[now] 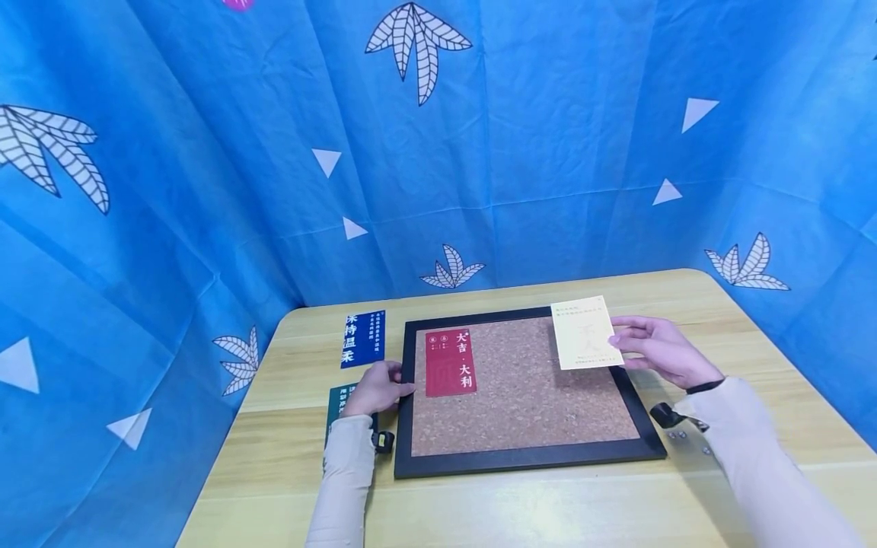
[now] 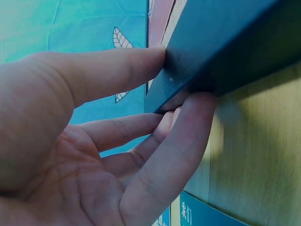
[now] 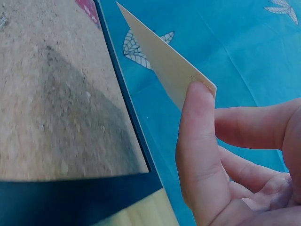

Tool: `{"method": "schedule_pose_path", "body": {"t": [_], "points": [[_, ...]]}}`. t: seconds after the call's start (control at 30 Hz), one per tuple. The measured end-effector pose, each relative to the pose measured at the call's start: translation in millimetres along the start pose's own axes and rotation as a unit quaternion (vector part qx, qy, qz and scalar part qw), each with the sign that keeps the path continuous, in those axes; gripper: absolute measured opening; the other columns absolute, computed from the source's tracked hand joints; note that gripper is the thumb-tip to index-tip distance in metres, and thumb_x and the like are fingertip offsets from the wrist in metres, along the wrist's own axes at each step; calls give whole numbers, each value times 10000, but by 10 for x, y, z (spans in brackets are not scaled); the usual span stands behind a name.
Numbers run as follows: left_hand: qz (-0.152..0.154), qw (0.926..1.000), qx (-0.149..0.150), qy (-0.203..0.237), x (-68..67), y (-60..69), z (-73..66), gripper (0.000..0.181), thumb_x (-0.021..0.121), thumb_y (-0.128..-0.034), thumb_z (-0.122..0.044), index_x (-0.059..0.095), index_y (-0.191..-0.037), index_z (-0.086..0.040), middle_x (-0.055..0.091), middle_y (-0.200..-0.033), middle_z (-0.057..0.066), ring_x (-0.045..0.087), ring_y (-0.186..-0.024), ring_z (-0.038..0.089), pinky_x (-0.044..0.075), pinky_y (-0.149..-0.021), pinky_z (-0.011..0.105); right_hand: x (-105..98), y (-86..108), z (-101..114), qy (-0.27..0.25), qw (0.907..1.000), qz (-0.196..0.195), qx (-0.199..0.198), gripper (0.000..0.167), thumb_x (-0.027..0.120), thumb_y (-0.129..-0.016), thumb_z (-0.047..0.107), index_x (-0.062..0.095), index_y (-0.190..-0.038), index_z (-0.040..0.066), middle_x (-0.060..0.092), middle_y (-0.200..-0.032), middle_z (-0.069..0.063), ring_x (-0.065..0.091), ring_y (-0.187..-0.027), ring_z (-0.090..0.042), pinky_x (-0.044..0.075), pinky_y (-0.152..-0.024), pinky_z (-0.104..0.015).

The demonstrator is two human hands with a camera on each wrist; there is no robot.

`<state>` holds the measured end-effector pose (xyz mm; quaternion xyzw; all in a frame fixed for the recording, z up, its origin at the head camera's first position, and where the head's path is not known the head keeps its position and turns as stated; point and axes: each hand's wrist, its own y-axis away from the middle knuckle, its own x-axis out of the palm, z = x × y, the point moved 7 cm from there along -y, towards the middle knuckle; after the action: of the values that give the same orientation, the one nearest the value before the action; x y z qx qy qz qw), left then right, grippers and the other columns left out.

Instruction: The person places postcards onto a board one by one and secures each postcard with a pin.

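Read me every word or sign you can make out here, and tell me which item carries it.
"大吉·大利": red card on the cork board; its smaller print is too small to read.
"持温柔": blue card; the character before it is unclear, the small print illegible.
"我们": green card, partly hidden; the rest can't be read.
Yellow card in the right hand: printed, but too faint and small.

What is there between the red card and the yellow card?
In the head view, only bare cork shows between the red card and the yellow card, which the right hand holds.
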<state>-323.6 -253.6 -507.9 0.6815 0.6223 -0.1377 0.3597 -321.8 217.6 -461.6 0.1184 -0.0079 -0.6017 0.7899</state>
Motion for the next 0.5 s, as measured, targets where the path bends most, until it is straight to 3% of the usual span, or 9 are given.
{"method": "schedule_pose_path", "body": {"t": [0.5], "points": [[22, 10000, 44, -19, -10, -9, 0, 626, 767, -938, -173, 506, -1480, 3, 621, -1235, 156, 646, -1065, 285, 639, -868, 445, 288, -239, 55, 17, 9999, 126, 39, 666, 634, -1011, 71, 289, -1552, -111, 662, -965, 100, 680, -900, -3, 633, -775, -282]]}}
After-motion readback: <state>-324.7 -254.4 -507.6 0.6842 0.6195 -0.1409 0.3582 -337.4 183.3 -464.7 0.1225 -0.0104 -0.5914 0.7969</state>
